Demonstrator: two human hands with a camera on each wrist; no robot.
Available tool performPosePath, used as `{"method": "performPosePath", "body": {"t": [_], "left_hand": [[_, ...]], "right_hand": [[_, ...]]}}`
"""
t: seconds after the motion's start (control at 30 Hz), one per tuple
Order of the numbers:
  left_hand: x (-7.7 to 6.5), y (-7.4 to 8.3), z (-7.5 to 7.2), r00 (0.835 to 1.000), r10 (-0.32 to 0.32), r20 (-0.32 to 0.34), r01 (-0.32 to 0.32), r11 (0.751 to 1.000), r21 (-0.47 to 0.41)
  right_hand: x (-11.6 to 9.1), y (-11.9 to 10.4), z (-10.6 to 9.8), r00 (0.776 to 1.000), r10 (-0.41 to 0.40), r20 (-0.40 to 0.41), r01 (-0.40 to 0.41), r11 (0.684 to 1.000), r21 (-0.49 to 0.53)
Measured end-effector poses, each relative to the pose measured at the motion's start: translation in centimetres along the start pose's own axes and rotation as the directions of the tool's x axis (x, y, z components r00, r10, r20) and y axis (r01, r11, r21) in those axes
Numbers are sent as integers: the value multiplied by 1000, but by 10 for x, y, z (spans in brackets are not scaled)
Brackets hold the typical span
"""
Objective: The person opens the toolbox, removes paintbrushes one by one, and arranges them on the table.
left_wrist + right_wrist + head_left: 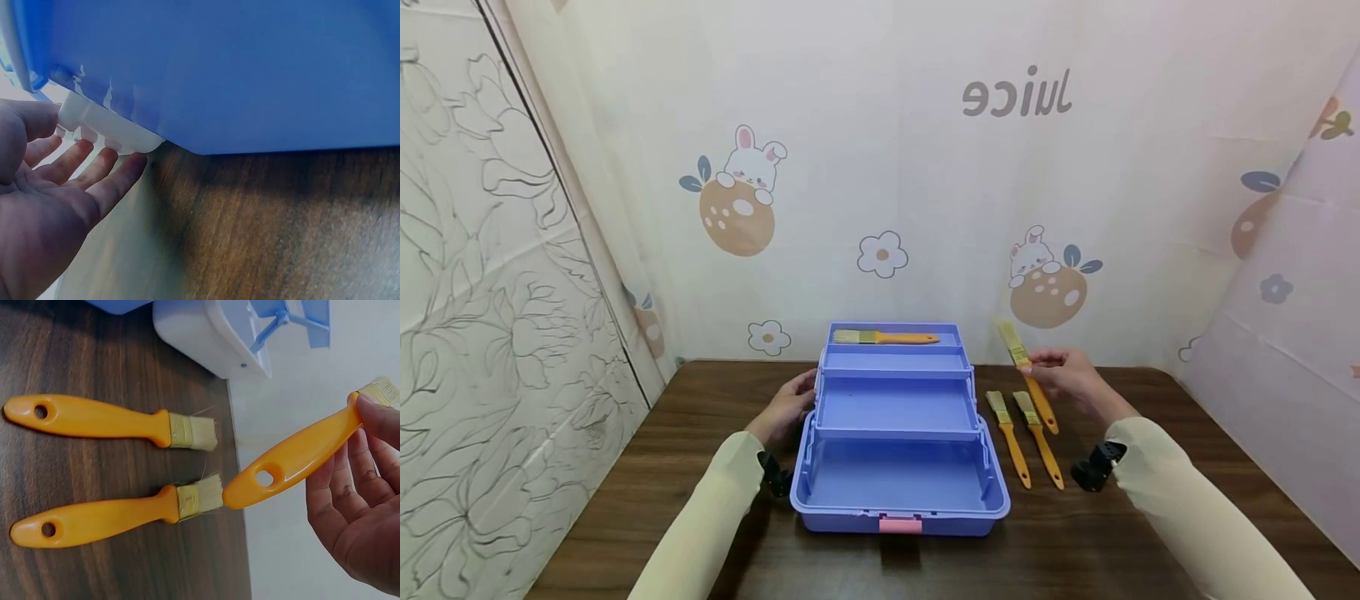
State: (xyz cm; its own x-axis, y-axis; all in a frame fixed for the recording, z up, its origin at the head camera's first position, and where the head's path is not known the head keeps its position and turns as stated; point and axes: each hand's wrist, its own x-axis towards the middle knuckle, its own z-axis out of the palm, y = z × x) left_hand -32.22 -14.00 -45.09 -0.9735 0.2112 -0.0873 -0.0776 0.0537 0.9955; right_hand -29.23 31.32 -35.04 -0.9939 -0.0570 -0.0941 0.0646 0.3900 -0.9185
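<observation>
A lilac-blue toolbox stands unfolded, its stepped trays raised behind the bottom compartment. My left hand holds its rear left side; in the left wrist view, thumb and fingers lie around a pale rear part of the box. To the right of the box, my right hand pinches a paintbrush near its ferrule, bristles up, raised off the table. Below that hand, two similar paintbrushes, a left one and a right one, lie side by side. Another paintbrush lies in the top tray.
Everything stands on a dark wood table. A pink latch is on the toolbox's front. Behind the table hangs a pale curtain with printed rabbits and flowers, and another patterned sheet hangs at the left.
</observation>
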Motion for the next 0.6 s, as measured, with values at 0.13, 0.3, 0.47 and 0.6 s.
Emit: {"method": "performPosePath", "body": {"t": [0.13, 0.3, 0.47, 0.6], "left_hand": [[1, 2, -1, 1000, -7, 1, 7, 1000, -1], [2, 3, -2, 1000, -3, 13, 3, 1000, -7], [4, 2, -4, 1000, -5, 22, 5, 1000, -16], [6, 3, -5, 1000, -5, 29, 6, 1000, -25]], "right_hand": [[0, 7, -3, 1000, 5, -23, -5, 1000, -10], [0, 16, -6, 999, 18, -50, -20, 999, -39], [-1, 24, -10, 998, 32, -62, -35, 999, -40], [-1, 31, -14, 997, 45, -69, -47, 999, -24]]}}
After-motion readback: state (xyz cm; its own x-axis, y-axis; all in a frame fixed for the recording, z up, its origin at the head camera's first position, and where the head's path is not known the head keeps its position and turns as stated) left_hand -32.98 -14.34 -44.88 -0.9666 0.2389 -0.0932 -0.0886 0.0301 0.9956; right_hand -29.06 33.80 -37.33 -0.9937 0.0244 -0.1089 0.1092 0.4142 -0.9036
